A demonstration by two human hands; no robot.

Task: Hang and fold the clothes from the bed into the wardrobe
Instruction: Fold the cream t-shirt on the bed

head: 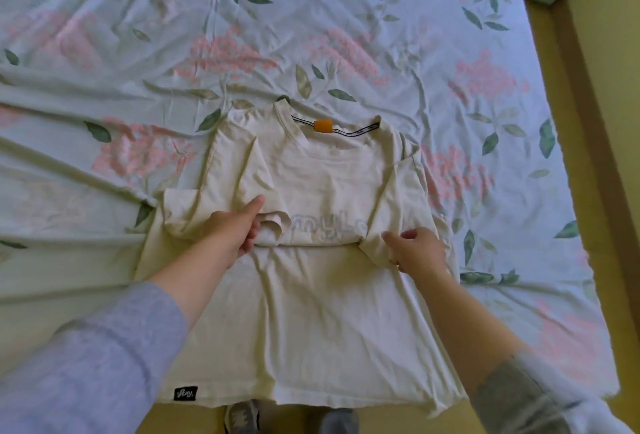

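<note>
A cream T-shirt (311, 312) lies flat on the bed, collar away from me, with an orange tag (322, 125) at the neck and a small black label (185, 393) at the hem's left corner. Both short sleeves are folded inward over the chest. My left hand (239, 226) holds the folded left sleeve, thumb on top and fingers curled under its edge. My right hand (415, 250) pinches the cuff of the right sleeve. Raised lettering on the chest is partly covered by the sleeves.
The bed sheet (242, 35) is pale blue with pink flowers and green leaves, and is creased. A yellowish floor (602, 143) runs along the bed's right edge. My shoes (242, 418) show below the hem at the near edge.
</note>
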